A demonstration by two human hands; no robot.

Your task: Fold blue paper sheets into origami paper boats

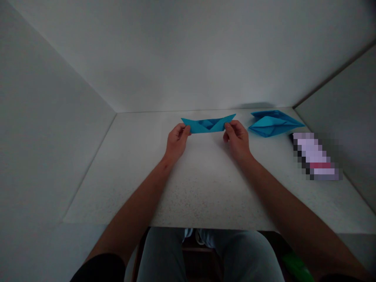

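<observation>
hands (pixel 207 139) pinching blue paper boat (pixel 208 125), table (pixel 205 188)

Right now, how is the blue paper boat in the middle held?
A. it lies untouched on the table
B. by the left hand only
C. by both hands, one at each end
C: the left hand and right hand each pinch one end of the paper boat.

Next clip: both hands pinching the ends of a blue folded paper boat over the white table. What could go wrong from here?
The left hand and right hand each pinch one tip of the blue folded paper boat; pulling outward could tear it or undo its folds. The second blue folded paper shape lies close by the right hand and could get knocked.
</observation>
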